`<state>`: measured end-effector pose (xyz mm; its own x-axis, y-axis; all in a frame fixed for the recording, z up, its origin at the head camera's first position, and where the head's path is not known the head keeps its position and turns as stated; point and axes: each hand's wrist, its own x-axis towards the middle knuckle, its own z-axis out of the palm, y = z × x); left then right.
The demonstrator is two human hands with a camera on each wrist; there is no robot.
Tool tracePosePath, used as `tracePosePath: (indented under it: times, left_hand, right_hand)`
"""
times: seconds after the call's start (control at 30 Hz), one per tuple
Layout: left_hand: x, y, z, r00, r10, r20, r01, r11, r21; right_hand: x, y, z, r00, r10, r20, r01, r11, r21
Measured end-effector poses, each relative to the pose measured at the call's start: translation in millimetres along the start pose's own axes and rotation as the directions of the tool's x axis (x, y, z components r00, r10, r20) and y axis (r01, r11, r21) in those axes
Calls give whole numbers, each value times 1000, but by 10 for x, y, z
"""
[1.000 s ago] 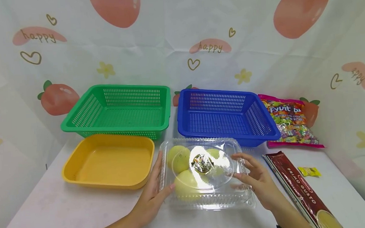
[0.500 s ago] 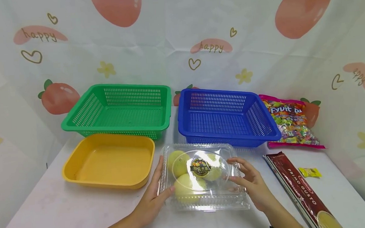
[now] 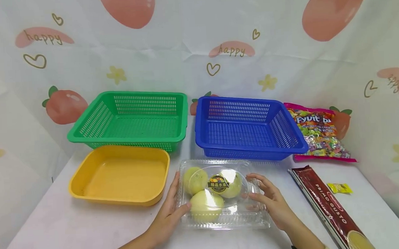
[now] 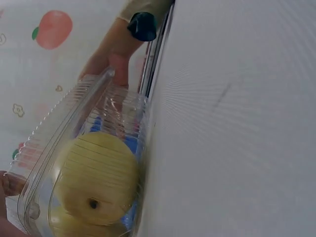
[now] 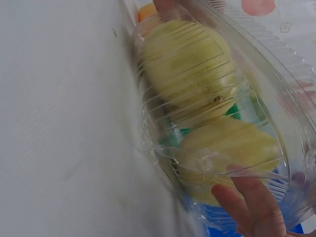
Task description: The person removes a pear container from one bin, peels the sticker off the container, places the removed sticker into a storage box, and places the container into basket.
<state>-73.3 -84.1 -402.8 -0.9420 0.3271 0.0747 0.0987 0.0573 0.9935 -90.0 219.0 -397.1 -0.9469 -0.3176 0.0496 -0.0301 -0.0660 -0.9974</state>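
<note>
A clear plastic clamshell fruit box lies at the front middle of the white table, a black and gold label on its lid. Inside sit three pale yellow-green round fruits, grouped towards its left and middle. My left hand holds the box's left side, thumb over the lid's edge. Opposite it, my right hand grips the right side with bent fingers. In the left wrist view the right hand shows at the far end of the box. Through the clear wall, the right wrist view shows a fruit up close.
Behind the box stands a blue slotted basket, with a green one to its left. A yellow tub is at the left. On the right lie a candy bag, a long red-brown packet and a small yellow wrapped sweet.
Both hands have brought the fruit box slightly nearer and lower, and its lid has tipped flatter, so the label reads more clearly. The baskets and packets have stayed put.
</note>
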Motion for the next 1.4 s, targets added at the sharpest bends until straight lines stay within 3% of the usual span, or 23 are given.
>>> tracePosePath:
  times: [0.27,0.97,1.13,1.4]
  left_hand:
    - [14,-2,8,999,-50,-20,50,999,-1]
    - [5,-20,20,999,-46,-22,46,999,2]
    - [11,-21,21,999,-46,-24,46,999,4]
    - [0,-13,23,999,-41,-27,42,999,12]
  right_hand:
    - [14,-15,-6,998,66,-14,-67,995,-70]
    - [9,-29,-10,994,109,-11,-110,987,-115]
    - [35,-100,-41,984,155,-93,-174,949,-263]
    - [51,-255,-169,993,33,-110,-74,916,-395]
